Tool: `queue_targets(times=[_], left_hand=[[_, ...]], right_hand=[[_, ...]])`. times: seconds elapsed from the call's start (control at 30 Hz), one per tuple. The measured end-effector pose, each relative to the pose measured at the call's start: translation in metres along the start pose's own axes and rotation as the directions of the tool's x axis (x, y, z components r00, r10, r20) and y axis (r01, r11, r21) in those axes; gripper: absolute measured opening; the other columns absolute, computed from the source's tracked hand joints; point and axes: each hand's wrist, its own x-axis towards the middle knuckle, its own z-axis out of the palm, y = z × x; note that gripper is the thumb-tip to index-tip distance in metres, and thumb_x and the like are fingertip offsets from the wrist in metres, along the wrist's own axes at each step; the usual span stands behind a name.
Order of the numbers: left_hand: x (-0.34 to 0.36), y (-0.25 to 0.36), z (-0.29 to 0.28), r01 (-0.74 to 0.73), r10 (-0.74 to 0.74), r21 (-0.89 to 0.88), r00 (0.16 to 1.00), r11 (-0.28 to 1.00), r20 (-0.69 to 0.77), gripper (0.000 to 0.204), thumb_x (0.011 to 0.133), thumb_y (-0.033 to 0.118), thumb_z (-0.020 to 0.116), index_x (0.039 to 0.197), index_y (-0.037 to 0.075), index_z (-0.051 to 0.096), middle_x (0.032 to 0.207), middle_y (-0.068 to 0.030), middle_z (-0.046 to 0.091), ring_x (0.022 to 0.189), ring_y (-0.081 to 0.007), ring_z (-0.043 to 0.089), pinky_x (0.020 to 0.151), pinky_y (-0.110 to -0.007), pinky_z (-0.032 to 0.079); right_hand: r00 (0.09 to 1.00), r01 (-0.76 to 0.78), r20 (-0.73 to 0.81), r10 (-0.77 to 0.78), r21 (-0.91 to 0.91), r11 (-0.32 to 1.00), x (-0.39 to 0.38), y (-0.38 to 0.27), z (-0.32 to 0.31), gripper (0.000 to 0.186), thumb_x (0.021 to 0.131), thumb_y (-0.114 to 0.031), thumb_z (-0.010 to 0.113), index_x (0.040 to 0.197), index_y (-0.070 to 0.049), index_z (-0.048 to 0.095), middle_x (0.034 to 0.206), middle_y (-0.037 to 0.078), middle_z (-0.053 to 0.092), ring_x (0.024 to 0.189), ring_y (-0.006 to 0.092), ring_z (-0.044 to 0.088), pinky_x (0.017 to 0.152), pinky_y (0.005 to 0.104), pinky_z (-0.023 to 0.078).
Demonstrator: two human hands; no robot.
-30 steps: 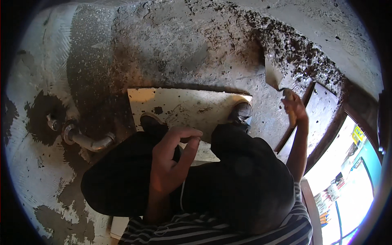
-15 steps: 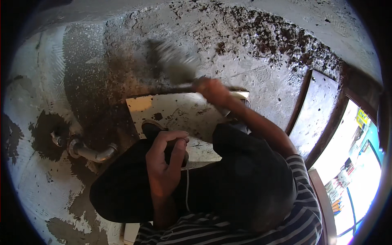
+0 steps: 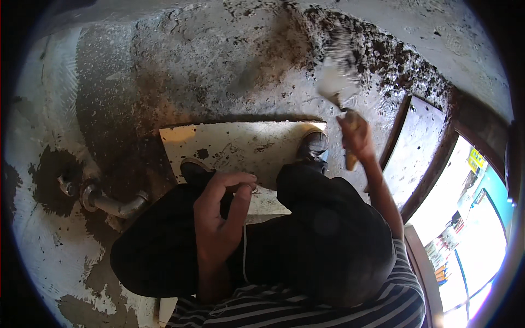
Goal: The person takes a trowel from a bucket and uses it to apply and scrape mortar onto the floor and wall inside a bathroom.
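My right hand [image 3: 355, 139] grips a trowel's wooden handle [image 3: 350, 158]; its pale metal blade [image 3: 336, 85] is over rough, stained concrete [image 3: 208, 71], beside a band of dark crumbly patches. A blurred grey streak rises from the blade's tip. Over my lap, my left hand [image 3: 224, 210] is curled, thumb tip close to index finger; whatever it might hold is hidden. My shoes [image 3: 311, 147] rest on a spattered white board [image 3: 235, 145], below the rough surface.
At left, bent metal piping [image 3: 117, 205] and a small fitting [image 3: 65, 186] stand out from patchy plaster. At right lie a long pale panel [image 3: 415, 147] with dark edges and a bright opening [image 3: 467, 235] with small items in it.
The trowel swung left across the concrete, then back right, and is now higher and slightly left of its first position. My left hand has shifted slightly left.
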Motion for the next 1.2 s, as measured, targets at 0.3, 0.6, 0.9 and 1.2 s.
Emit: queue_targets(times=[0.3,0.6,0.9,1.2], left_hand=[[0.0,0.004,-0.001,-0.013,0.013,0.003,0.999,1.0,-0.04,0.013,0.089,0.003,0.055,0.099,-0.002,0.062,0.09,-0.0098,0.064,0.086,-0.0142,0.06,0.079,-0.027,0.046],[-0.004,0.009,-0.007,-0.015,0.012,-0.043,0.998,0.999,-0.065,0.013,0.089,0.002,0.055,0.099,-0.002,0.062,0.088,-0.009,0.064,0.085,-0.0139,0.06,0.078,-0.026,0.045],[-0.002,0.012,-0.001,-0.012,0.012,-0.011,1.0,1.0,-0.016,0.012,0.089,0.003,0.051,0.095,-0.002,0.059,0.086,-0.0073,0.06,0.082,-0.0144,0.055,0.079,-0.028,0.043],[-0.002,0.007,-0.004,-0.045,0.045,-0.008,0.998,0.999,-0.045,0.012,0.089,0.002,0.053,0.097,-0.002,0.06,0.087,-0.0084,0.062,0.083,-0.0143,0.057,0.078,-0.027,0.044]], right_hand=[[0.692,0.715,0.556,-0.46,-0.444,0.54,0.022,-0.019,0.122,0.03,0.093,-0.034,0.054,0.107,-0.009,0.061,0.093,0.019,0.061,0.082,0.033,0.064,0.072,0.0448,0.052],[0.609,0.439,0.389,-0.692,-0.891,-0.115,0.134,0.021,-0.074,0.03,0.094,-0.015,0.048,0.12,-0.005,0.057,0.079,0.012,0.058,0.065,0.0171,0.064,0.051,0.0326,0.052],[0.995,0.085,-0.014,-0.096,-0.351,0.933,0.005,-0.007,-0.035,0.044,0.09,-0.046,0.06,0.092,-0.003,0.066,0.057,0.011,0.058,0.049,0.0207,0.059,0.05,0.0352,0.048],[0.947,0.31,0.231,-0.223,-0.837,0.451,0.091,-0.025,-0.023,0.051,0.091,-0.053,0.05,0.096,-0.004,0.061,0.077,0.021,0.067,0.074,0.0375,0.067,0.07,0.05,0.053]])
